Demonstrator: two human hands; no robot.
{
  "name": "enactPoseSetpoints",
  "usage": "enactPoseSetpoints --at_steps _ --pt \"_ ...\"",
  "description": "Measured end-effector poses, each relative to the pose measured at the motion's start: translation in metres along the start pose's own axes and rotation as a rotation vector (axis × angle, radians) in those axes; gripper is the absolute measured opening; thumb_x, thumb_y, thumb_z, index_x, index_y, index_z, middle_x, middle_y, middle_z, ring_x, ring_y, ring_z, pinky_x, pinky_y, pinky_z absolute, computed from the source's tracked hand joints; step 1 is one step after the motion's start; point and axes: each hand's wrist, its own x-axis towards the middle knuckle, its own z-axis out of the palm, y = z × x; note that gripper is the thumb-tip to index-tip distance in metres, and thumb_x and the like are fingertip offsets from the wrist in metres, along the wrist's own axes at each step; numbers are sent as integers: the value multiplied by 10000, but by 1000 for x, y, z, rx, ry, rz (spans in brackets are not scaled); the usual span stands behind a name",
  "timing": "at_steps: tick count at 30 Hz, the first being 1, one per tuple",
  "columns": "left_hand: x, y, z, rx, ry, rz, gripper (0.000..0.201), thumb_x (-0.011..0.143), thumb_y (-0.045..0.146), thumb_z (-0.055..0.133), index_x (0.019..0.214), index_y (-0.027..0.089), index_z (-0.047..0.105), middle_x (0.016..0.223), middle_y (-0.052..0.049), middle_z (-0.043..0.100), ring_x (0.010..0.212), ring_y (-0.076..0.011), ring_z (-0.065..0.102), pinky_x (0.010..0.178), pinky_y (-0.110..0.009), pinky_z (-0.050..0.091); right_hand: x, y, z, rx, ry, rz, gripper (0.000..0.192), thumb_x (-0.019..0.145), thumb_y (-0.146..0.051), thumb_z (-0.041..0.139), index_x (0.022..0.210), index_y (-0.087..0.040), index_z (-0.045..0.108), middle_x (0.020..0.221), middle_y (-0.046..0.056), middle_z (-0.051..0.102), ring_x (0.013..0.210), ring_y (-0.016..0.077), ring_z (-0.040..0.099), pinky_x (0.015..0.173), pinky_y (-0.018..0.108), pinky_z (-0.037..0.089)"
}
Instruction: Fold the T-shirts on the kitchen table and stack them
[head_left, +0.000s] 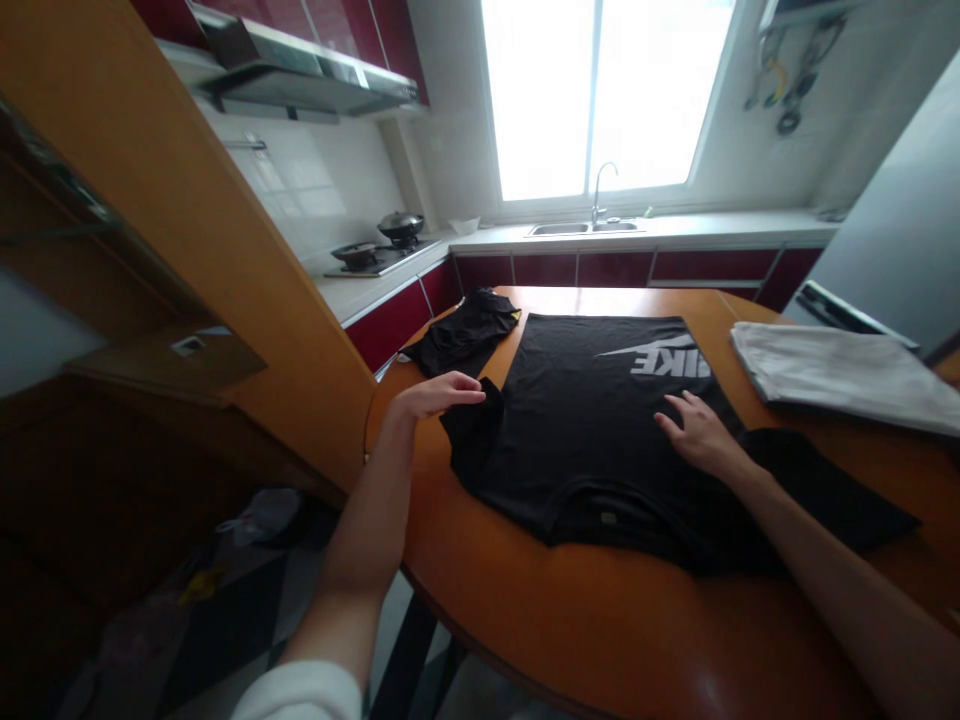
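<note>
A black T-shirt (585, 420) with a white printed logo lies spread on the wooden table (525, 600), its neckline towards me and its hem towards the window. My left hand (444, 394) pinches the edge of the sleeve on the left, which is lifted a little off the table. Over the chest of the shirt, below the logo, my right hand (699, 432) has its fingers spread and holds nothing. Whether its palm touches the cloth I cannot tell. The other sleeve stretches out to the right, partly behind my right forearm.
A crumpled black garment (461, 332) lies at the table's far left. Folded white cloth (847, 370) rests on the right. Beyond are a counter with a sink (585, 229), a stove with a wok (400, 225), and a wooden partition (247, 290) on the left.
</note>
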Motion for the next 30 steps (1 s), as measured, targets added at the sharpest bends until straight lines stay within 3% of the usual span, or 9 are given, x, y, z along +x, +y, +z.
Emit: enactPoseSetpoints --at_steps 4,9,11,15,17,21,25,27,30 --pt "15 14 31 -173 -7 -18 533 735 688 725 725 183 553 562 62 416 428 -62 366 390 -207 224 -1 -3 -2 13 -4 -18 603 970 -450 471 1439 -76 530 1543 223 431 1463 311 371 1199 409 305" --pt "34 23 67 -341 -120 -13 582 841 714 602 979 148 605 768 -74 715 559 -150 668 480 -216 443 -1 -3 -4 63 1 -37 590 962 -429 487 1416 -59 550 1527 234 449 1457 309 382 1201 399 307" --pt "42 20 72 -328 18 61 499 902 631 574 995 142 603 845 -113 746 603 -170 705 492 -222 467 -1 -2 -3 95 16 -52 569 954 -425 497 1395 -75 573 1515 221 471 1444 311 402 1194 420 328" --pt "57 7 72 -143 455 287 204 932 350 582 966 165 662 886 -71 755 725 -171 725 622 -259 549 -2 -4 -6 204 93 -135 502 934 -422 520 1304 -106 644 1460 206 537 1390 342 471 1163 503 376" --pt "62 2 73 -2 512 416 164 924 258 568 946 182 713 927 -57 760 846 -180 728 765 -295 572 -7 -12 -12 275 129 -193 462 936 -410 520 1258 -116 670 1418 202 576 1351 345 514 1152 523 391" --pt "68 -4 86 188 325 643 234 916 169 543 958 201 771 1060 -60 757 1003 -190 708 925 -326 550 -26 -44 -29 437 107 -354 388 967 -419 517 1216 -180 695 1353 144 635 1282 303 581 1133 499 432" --pt "72 -8 98 311 165 653 246 892 156 596 1057 206 772 1158 -72 746 1078 -206 701 995 -352 538 -58 -85 -39 516 -18 -540 364 1005 -436 494 1245 -244 688 1384 95 619 1298 270 567 1116 468 457" --pt "74 -10 99 342 145 639 270 899 161 592 1106 203 761 1196 -76 738 1131 -211 685 1034 -367 523 -73 -101 -39 490 -138 -652 413 1020 -441 474 1353 -250 628 1460 91 565 1372 267 500 1158 477 406" --pt "75 -11 95 323 240 641 288 941 191 529 1116 189 757 1203 -79 737 1141 -206 683 1045 -370 521 -87 -116 -36 419 -336 -804 530 1041 -461 424 1526 -247 441 1582 78 423 1487 254 339 1234 511 256"
